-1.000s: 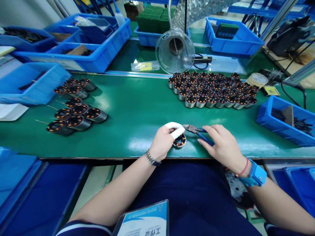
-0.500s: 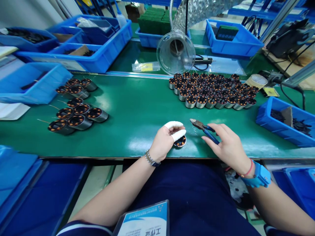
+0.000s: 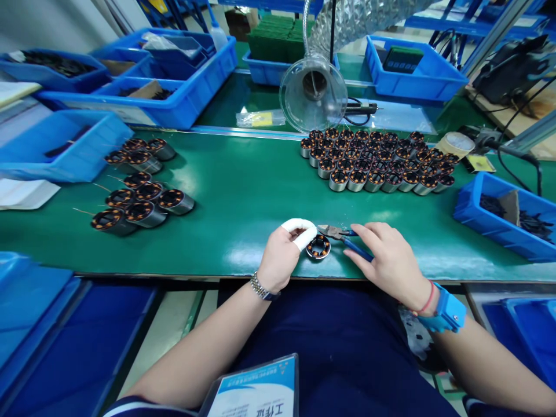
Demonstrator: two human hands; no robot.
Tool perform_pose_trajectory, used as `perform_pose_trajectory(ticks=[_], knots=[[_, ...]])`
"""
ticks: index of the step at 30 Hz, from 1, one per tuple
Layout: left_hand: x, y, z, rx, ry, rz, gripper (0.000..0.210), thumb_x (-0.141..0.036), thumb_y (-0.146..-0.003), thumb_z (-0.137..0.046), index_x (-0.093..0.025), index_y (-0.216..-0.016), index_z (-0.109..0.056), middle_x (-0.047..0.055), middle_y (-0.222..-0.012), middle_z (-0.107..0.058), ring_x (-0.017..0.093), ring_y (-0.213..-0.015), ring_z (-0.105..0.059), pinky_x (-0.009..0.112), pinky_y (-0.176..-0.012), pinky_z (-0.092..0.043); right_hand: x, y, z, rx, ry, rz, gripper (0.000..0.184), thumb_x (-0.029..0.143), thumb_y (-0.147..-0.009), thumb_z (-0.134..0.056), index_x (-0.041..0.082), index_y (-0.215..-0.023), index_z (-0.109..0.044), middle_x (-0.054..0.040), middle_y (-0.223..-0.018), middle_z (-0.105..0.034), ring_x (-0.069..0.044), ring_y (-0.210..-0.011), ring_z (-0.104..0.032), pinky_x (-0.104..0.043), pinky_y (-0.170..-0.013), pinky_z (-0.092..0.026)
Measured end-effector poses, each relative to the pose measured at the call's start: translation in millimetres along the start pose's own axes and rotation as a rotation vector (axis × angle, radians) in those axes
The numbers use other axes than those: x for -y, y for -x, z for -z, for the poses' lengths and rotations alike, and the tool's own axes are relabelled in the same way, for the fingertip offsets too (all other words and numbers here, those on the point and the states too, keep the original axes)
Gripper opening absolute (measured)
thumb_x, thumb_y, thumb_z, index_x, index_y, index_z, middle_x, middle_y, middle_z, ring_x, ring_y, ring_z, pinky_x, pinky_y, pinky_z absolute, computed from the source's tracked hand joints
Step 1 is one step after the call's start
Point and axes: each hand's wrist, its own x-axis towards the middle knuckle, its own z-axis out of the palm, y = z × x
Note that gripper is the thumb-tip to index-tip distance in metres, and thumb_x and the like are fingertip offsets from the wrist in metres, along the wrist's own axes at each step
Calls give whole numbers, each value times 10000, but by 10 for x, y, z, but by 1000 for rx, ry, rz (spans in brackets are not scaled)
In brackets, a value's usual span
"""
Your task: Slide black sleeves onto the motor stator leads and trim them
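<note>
One motor stator (image 3: pixel 318 247), a metal ring with a black core and copper windings, stands at the table's front edge. Just left of it, my left hand (image 3: pixel 284 249) has white covers on its thumb and forefinger. Those two fingertips are pinched together at the stator's upper left rim; what lies between them is too small to make out. My right hand (image 3: pixel 386 255) is closed round the blue handles of a pair of pliers (image 3: pixel 336 233). The plier jaws reach leftward over the stator's far rim, right beside my left fingertips.
Several stators (image 3: pixel 373 162) stand in rows at the back right, and a smaller group (image 3: pixel 143 202) with loose wire ends at the left. A clear extraction hood (image 3: pixel 313 95) hangs behind. Blue bins (image 3: pixel 506 231) flank the green table (image 3: pixel 234 191).
My right hand has brought the pliers left, up to my left fingertips. My left hand has shifted slightly left and its fingertips have come together, uncovering more of the stator.
</note>
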Motion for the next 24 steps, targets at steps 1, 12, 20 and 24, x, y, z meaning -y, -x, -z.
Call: perform_pose_trajectory(ticks=[1, 12, 20, 24], knots=[[1, 1, 1, 2, 2, -1, 60, -205, -705, -636, -152, -722, -614, -10, -730, -612, 103, -699, -548, 219, -695, -436, 7, -8, -7, 1, 4, 0, 410, 432, -847, -445, 155, -1143, -508, -115, -992, -560, -231, -897, -504, -349, -716, -411], [48, 0, 12, 10, 79, -11, 50, -189, -693, -651, -164, -720, -617, -11, -765, -627, 103, -728, -563, 222, -721, -436, 48, -29, -24, 0, 7, 0, 405, 434, -854, -435, 154, -1137, -509, -98, -969, -561, -215, -875, -507, -329, -725, -413], [45, 2, 16, 11, 88, -2, 56, -191, -690, -660, -166, -720, -620, -16, -757, -628, 98, -729, -564, 215, -720, -435, 48, -26, -44, -20, -12, 7, 389, 431, -855, -436, 150, -1109, -524, -97, -931, -569, -206, -857, -516, -326, -706, -426], [25, -6, -1, 13, 59, -8, 50, -198, -696, -649, -163, -711, -617, -9, -756, -632, 109, -734, -569, 231, -727, -440, 52, -28, -73, -44, -43, 21, 368, 415, -856, -445, 149, -1097, -526, -90, -904, -578, -196, -833, -525, -320, -702, -438]])
